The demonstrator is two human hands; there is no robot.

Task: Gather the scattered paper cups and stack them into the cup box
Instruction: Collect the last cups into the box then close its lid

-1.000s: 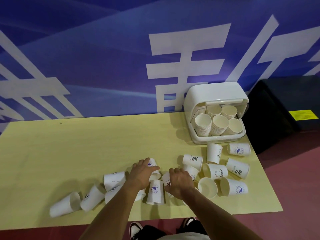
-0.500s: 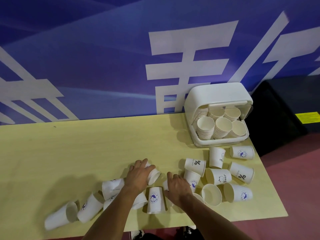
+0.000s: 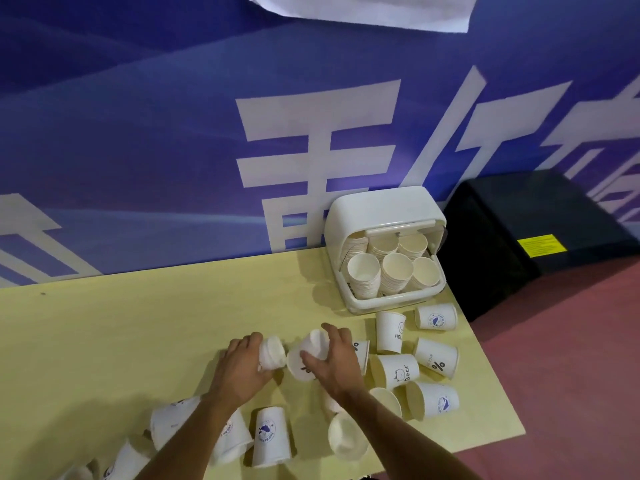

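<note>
Nesting looks like the step now: your left grip (image 3: 242,367) is curled round one cup (image 3: 272,353), right grip (image 3: 337,360) wrapped on a second cup (image 3: 308,353), both over the surface (image 3: 138,323). Line up base w/ mouth, push straight, don't crush rims. Then carry to the cup box (image 3: 384,209), back right, stacks already inside.

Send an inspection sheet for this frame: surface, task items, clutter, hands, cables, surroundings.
Surface: yellow table, set against the blue banner wall.
Job's things: cup box open at back right, holding stacked cups; loose cups scattered in front of it and along the near edge.
Clutter: nothing seen.
Hands: left hand grips one cup; right hand grips another cup, close beside it.
Cables: nothing seen.
Surroundings: black case with a yellow label, red floor.
</note>
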